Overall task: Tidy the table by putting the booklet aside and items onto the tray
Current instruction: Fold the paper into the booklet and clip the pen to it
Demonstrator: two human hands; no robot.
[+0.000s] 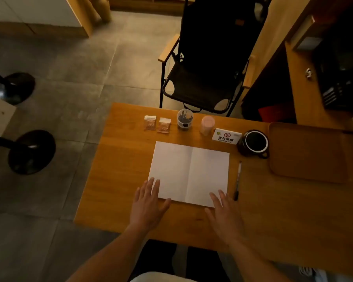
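Note:
A white booklet (190, 173) lies open and flat in the middle of the wooden table (114, 180). My left hand (148, 202) rests with fingers spread at its near left corner. My right hand (224, 212) lies with fingers spread at its near right corner. A brown tray (308, 151) sits at the right. A black pen (237, 180) lies just right of the booklet. Along the far edge stand two small packets (157, 123), a clear cup of dark sticks (184, 119), a pink container (207, 125), a no-smoking sign (226, 136) and a black mug (254, 142).
A black folding chair (208, 58) stands behind the table. A wooden shelf unit (314, 68) with dark objects rises at the right. Two black stool bases (32, 151) sit on the grey floor at the left.

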